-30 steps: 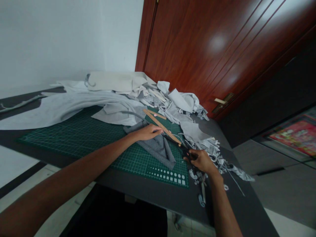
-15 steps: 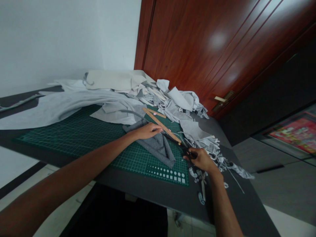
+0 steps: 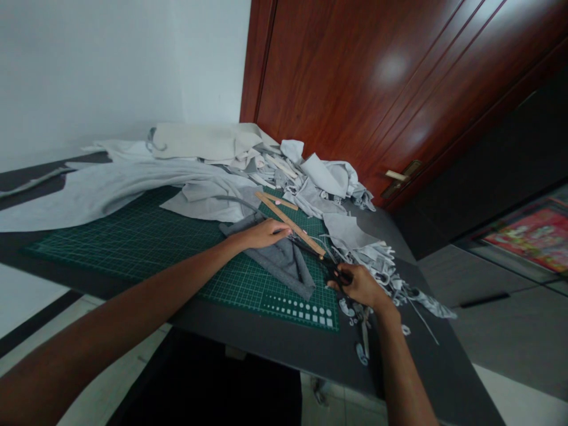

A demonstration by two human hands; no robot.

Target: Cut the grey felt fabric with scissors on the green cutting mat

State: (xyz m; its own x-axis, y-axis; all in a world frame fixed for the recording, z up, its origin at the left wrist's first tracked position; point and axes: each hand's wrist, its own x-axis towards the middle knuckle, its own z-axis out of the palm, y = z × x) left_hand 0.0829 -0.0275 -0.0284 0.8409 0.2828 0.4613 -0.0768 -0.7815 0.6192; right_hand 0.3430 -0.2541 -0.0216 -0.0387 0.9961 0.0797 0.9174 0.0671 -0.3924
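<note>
My right hand [image 3: 357, 284] is closed round the black handles of a pair of scissors [image 3: 331, 266], whose blades point up and left towards the dark grey fabric. The dark grey fabric [image 3: 284, 269] lies folded on the green cutting mat [image 3: 248, 296]. My left hand [image 3: 266, 233] is closed on the upper edge of this fabric, near the scissor blades. Just beyond the blades lies a wooden ruler [image 3: 290, 223], slanting down to the right. How far the blades are apart is hard to make out.
Light grey fabric [image 3: 119, 183] and a cream piece [image 3: 195, 141] lie along the back. Several scraps [image 3: 368, 248] are heaped at the right. A metal tool [image 3: 364, 334] rests near the table's front edge. Behind stands a brown door [image 3: 337, 77].
The scissors in my right hand have shifted slightly, and their handles look a little differently spread. My left hand stays on the dark grey fabric. The view has tilted very slightly.
</note>
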